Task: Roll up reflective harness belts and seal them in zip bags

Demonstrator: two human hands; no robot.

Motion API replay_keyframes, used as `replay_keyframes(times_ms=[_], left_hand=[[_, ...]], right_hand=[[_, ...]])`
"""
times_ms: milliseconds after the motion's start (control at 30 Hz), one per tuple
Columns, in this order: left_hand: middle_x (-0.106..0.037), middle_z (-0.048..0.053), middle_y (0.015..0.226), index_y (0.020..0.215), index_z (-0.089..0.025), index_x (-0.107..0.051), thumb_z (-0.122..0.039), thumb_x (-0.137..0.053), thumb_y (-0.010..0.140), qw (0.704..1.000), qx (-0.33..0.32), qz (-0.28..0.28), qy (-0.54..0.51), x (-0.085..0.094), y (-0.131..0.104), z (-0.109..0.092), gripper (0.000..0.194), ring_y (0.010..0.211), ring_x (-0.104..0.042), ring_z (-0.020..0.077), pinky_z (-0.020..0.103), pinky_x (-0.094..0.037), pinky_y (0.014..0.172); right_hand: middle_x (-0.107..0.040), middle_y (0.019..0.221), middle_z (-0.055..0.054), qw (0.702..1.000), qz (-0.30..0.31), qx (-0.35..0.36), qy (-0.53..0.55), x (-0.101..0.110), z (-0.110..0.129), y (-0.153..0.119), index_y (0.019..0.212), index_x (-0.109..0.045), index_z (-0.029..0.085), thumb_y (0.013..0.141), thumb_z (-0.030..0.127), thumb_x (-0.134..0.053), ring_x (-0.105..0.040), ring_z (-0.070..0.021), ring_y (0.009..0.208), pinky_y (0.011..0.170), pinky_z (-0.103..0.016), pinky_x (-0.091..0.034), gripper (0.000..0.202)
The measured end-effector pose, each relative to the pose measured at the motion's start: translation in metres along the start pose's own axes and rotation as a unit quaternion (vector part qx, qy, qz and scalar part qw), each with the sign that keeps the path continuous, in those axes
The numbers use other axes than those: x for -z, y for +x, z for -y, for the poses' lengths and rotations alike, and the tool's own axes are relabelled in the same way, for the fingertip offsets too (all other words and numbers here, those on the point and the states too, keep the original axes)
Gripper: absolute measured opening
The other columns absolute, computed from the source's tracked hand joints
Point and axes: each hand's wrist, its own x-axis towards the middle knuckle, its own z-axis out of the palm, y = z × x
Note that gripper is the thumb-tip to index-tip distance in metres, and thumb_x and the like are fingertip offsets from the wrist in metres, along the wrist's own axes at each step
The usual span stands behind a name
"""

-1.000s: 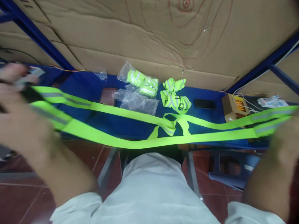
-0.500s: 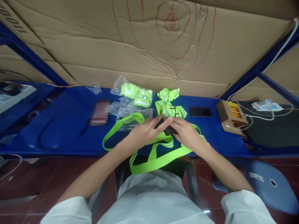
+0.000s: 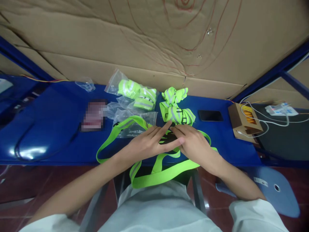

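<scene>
From where I stand, the left hand (image 3: 145, 141) and right hand (image 3: 198, 145) meet over a black piece (image 3: 167, 138) on a neon yellow-green strap (image 3: 159, 178). The left thumb and forefinger spread in a V; the right fingers lie close together; whether either grips, I can't tell. The strap's flat, grey-striped webbing loops across the glossy blue table (image 3: 60, 122) and over its front edge, near crinkled clear plastic bags (image 3: 151, 118).
</scene>
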Motion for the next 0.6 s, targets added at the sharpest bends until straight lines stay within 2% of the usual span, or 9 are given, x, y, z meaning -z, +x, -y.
replay_keyframes(times_ms=[133, 200, 267, 367, 467, 533, 600], left_hand=[[-0.047, 0.016, 0.159, 0.156, -0.040, -0.034, 0.005, -0.054, 0.090, 0.999, -0.002, 0.026, -0.024, 0.002, 0.001, -0.009, 0.083, 0.108, -0.074, 0.0224, 0.039, -0.060, 0.095], [-0.043, 0.016, 0.162, 0.156, -0.041, -0.034, 0.008, -0.053, 0.087, 0.998, 0.014, 0.037, -0.039, 0.006, 0.003, -0.012, 0.086, 0.108, -0.073, 0.0223, 0.041, -0.059, 0.096], [-0.043, 0.018, 0.161, 0.156, -0.037, -0.034, 0.007, -0.053, 0.085, 0.997, 0.033, 0.041, -0.062, 0.015, 0.005, -0.015, 0.085, 0.112, -0.072, 0.0266, 0.044, -0.058, 0.096], [-0.052, 0.022, 0.153, 0.157, -0.021, -0.031, -0.002, -0.060, 0.083, 0.985, 0.110, 0.040, -0.130, 0.035, 0.011, -0.015, 0.082, 0.132, -0.059, 0.0362, 0.053, -0.052, 0.104], [-0.057, 0.020, 0.147, 0.156, -0.014, -0.028, -0.017, -0.068, 0.081, 0.964, 0.187, 0.015, -0.188, 0.057, 0.020, -0.014, 0.086, 0.144, -0.047, 0.0378, 0.057, -0.041, 0.116], [-0.062, 0.017, 0.141, 0.153, -0.015, -0.034, -0.022, -0.068, 0.081, 0.958, 0.193, -0.021, -0.211, 0.068, 0.025, -0.015, 0.080, 0.136, -0.055, 0.0345, 0.055, -0.039, 0.118], [-0.068, 0.012, 0.129, 0.143, -0.018, -0.045, -0.021, -0.065, 0.082, 0.953, 0.195, -0.078, -0.217, 0.075, 0.028, -0.020, 0.064, 0.120, -0.065, 0.0296, 0.049, -0.045, 0.113]], right_hand=[[-0.072, 0.098, -0.015, 0.999, 0.052, -0.005, 0.010, -0.009, 0.014, 0.001, 0.109, -0.069, 0.007, 0.086, 0.001, -0.052, -0.068, -0.0288, 0.092, 0.083, -0.042, -0.060, 0.029], [-0.072, 0.102, -0.015, 0.998, 0.051, -0.020, 0.035, -0.012, 0.019, 0.000, 0.113, -0.067, 0.007, 0.085, 0.002, -0.051, -0.067, -0.0284, 0.093, 0.082, -0.041, -0.059, 0.033], [-0.071, 0.110, -0.015, 0.998, 0.025, -0.021, 0.058, -0.011, 0.019, -0.002, 0.119, -0.064, 0.010, 0.083, 0.003, -0.052, -0.067, -0.0276, 0.098, 0.086, -0.040, -0.058, 0.039], [-0.067, 0.123, -0.015, 0.996, -0.083, 0.005, 0.033, 0.002, 0.014, -0.009, 0.129, -0.059, 0.013, 0.076, 0.004, -0.055, -0.064, -0.0296, 0.110, 0.092, -0.045, -0.053, 0.053], [-0.061, 0.127, -0.013, 0.975, -0.223, 0.020, 0.007, 0.020, 0.012, -0.015, 0.139, -0.054, 0.019, 0.076, 0.008, -0.058, -0.061, -0.0304, 0.117, 0.097, -0.048, -0.049, 0.064], [-0.057, 0.128, -0.012, 0.956, -0.291, 0.016, 0.026, 0.033, 0.014, -0.019, 0.143, -0.051, 0.023, 0.080, 0.013, -0.059, -0.059, -0.0301, 0.120, 0.101, -0.048, -0.048, 0.065], [-0.050, 0.136, -0.013, 0.941, -0.333, -0.005, 0.058, 0.042, 0.018, -0.023, 0.148, -0.046, 0.025, 0.084, 0.021, -0.059, -0.055, -0.0330, 0.127, 0.102, -0.050, -0.050, 0.066]])
